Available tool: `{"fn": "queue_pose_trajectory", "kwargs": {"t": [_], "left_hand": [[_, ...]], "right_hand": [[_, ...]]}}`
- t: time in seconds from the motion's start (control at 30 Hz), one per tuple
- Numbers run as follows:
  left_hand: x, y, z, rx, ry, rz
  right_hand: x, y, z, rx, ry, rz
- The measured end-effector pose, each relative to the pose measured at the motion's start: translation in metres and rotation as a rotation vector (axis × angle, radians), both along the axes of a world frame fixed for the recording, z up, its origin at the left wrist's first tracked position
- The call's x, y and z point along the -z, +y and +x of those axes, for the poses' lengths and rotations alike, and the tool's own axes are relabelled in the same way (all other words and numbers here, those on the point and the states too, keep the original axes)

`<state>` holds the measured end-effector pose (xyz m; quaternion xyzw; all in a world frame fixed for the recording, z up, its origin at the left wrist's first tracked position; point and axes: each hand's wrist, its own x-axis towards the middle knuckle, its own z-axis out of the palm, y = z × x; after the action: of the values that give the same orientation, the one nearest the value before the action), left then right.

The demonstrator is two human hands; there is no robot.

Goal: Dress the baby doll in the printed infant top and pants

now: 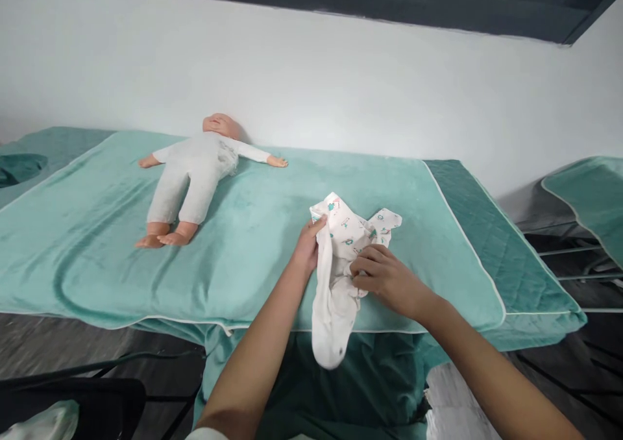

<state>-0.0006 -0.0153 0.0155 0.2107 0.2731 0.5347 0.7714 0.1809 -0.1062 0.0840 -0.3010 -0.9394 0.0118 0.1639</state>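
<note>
Left hand [306,245] grips and right hand [384,274] pinches the printed white garment [346,232], at five o'clock from view centre, with the doll [197,154] at its ten o'clock; step judged as sorting the cloth's folds, next move calling for a steady left hold.

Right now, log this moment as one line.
left hand: gripping printed white garment | right hand: touching same garment | doll: lying on green blanket, left of both hands
</note>
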Motion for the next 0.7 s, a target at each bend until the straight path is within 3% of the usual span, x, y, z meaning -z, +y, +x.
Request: {"fn": "queue_pose_trajectory", "kwargs": {"t": [0.1,0.2,0.27,0.33,0.43,0.53,0.6,0.7], "left_hand": [[-0.011,0.02,-0.008,-0.087,-0.018,0.039],[-0.03,0.035,-0.03,-0.279,-0.089,0.067],[-0.039,0.036,-0.049,-0.392,-0.127,0.11],[-0.04,0.03,-0.066,-0.453,-0.116,0.121],[-0.023,0.013,-0.081,-0.553,0.044,0.006],[0.002,0.002,-0.083,-0.761,0.335,-0.094],[0.013,-0.001,-0.08,-0.844,0.512,-0.036],[0.021,0.0,-0.076,-0.816,0.674,0.085]], "right_hand": [[-0.016,0.005,0.008,0.003,0.028,0.153],[-0.029,0.015,0.023,0.059,0.117,0.321],[-0.031,0.023,0.036,0.118,0.182,0.411],[-0.024,0.032,0.049,0.174,0.211,0.433],[0.001,0.045,0.064,0.282,0.167,0.359],[0.028,0.054,0.07,0.415,0.063,0.238],[0.038,0.056,0.068,0.479,0.071,0.168],[0.037,0.055,0.051,0.523,0.219,0.118]]}}
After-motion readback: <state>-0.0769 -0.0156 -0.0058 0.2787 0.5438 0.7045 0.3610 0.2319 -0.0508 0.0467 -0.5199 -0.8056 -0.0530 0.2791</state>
